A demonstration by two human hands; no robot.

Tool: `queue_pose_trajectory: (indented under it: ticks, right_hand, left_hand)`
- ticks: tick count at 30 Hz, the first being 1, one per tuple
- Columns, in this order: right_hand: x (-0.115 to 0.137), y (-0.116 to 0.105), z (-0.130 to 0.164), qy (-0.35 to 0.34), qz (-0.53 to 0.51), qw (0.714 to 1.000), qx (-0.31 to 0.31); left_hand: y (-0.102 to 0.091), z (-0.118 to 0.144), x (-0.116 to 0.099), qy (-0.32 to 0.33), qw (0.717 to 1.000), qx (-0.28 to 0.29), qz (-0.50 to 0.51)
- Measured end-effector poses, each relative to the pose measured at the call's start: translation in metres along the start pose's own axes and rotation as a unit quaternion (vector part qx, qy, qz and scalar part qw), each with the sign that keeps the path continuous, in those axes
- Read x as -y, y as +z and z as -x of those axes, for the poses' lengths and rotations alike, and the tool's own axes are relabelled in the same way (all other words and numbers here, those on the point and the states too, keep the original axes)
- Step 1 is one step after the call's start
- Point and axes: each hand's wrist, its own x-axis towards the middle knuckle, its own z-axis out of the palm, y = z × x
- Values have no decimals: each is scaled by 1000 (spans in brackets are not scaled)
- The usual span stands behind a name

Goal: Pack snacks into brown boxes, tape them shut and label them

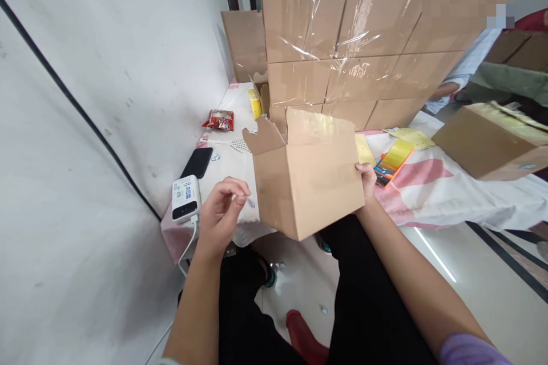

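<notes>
Plainly, one hand carries an open carton above the lap.
Right hand (367, 180) grips the cardboard box (307, 182) by its side; left hand (221, 210) hovers just beside it, fingers loosely curled and empty. Held one-sided, the box could tip and fall. Beyond lies the cloth-covered worktop (432, 194), taped cartons (359, 51) stacked behind it.

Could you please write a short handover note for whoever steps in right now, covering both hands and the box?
Right hand: grip on the right edge of the open box, holding it tilted above the table edge.
Left hand: free, fingers curled, just left of the box, not touching it.
Nearby: white device and phone to the left, tape roll to the right, wrapped box stack behind.
Done: box is formed, top flaps open.
Left: nothing seen inside; flaps not closed or taped.
</notes>
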Motion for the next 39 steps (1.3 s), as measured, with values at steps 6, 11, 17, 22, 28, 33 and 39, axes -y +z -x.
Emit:
queue_pose_trajectory:
  ticks: [6,11,17,22,28,33,39]
  right_hand:
    - [-21,29,-2,-182,92,978,-42]
    - [-55,62,-12,-307,352,884,-4]
    - [-88,88,-9,-273,477,830,92]
    - [-69,82,26,-350,382,853,65]
    - [-34,47,37,-363,317,867,129]
    - [-24,36,29,-277,314,885,206]
    - [-25,33,26,-228,337,895,185]
  left_hand:
    - [-6,-2,4,-19,988,-149,25]
    - [-1,-4,8,-62,978,-194,-32]
    - [26,-9,18,-104,979,-155,-84]
    - [56,-5,20,-76,980,-40,-182]
    - [84,-2,20,-34,961,109,-250]
    - [93,-10,18,37,933,161,-320]
    - [101,-15,21,78,897,185,-394]
